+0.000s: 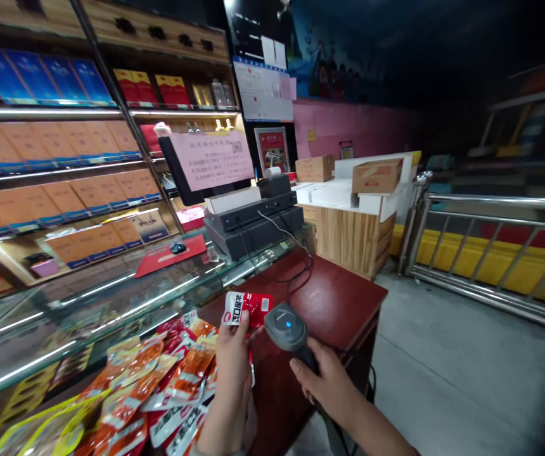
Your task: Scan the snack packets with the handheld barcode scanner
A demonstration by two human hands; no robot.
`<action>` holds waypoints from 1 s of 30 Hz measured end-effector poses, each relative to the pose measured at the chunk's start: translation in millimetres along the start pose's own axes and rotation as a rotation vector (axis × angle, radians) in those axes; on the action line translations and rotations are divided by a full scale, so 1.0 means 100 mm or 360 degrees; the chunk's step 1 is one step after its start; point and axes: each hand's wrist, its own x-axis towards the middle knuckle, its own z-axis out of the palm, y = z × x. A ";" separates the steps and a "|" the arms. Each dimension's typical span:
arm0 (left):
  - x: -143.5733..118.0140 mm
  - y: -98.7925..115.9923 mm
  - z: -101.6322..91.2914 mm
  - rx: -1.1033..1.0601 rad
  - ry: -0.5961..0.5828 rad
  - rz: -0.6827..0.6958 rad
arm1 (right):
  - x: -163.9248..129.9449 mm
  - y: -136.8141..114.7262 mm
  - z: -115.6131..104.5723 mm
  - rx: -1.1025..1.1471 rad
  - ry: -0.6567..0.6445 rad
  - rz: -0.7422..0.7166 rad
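Left hand [232, 373] pinches a red snack packet [246, 308] by its lower edge, held up above the red counter [339, 297]; right hand [329, 383] wrapped tight round a grey scanner [286, 327], head just beside the packet; more packets [158, 386] heaped at left; cash register [253, 221] behind.

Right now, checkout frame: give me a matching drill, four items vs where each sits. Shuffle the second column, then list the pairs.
Things:
1. red snack packet
2. barcode scanner
3. computer mouse
4. cardboard box

Places:
A. on the red pad on the glass counter
B. held up in the left hand
C. on the white top of the wooden stand
D. gripped in the right hand

Pairs: 1-B, 2-D, 3-A, 4-C
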 end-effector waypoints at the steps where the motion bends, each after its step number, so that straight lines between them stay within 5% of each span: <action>1: 0.00 -0.03 0.06 0.0009 -0.0026 -0.0008 | 0.01 0.02 -0.04 0.0004 0.0028 0.0010; 7: 0.03 -0.29 0.30 0.0014 -0.0140 -0.0043 | 0.03 0.14 -0.29 0.0017 0.0093 0.0074; 14: 0.17 -0.60 0.72 -0.0019 -0.0229 -0.0351 | 0.06 0.37 -0.44 -0.0006 0.0218 0.0165; 17: 0.22 -0.66 0.73 0.0201 -0.0347 -0.0423 | 0.04 0.46 -0.46 -0.0017 0.0186 0.0209; 20: 0.23 -0.60 0.41 0.0755 -0.0367 -0.0190 | -0.03 0.50 -0.46 -0.0078 0.0153 0.0213; 25: 0.06 -0.20 -0.46 0.2427 -0.0373 0.0736 | -0.11 0.40 -0.37 -0.0156 -0.0031 0.0195; 27: -0.04 -0.05 -0.70 0.2973 -0.0244 0.0839 | -0.12 0.34 -0.28 -0.0190 -0.0113 0.0170; 30: -0.10 0.07 -0.83 0.3358 -0.0184 0.0796 | -0.13 0.26 -0.12 -0.0232 -0.0174 0.0092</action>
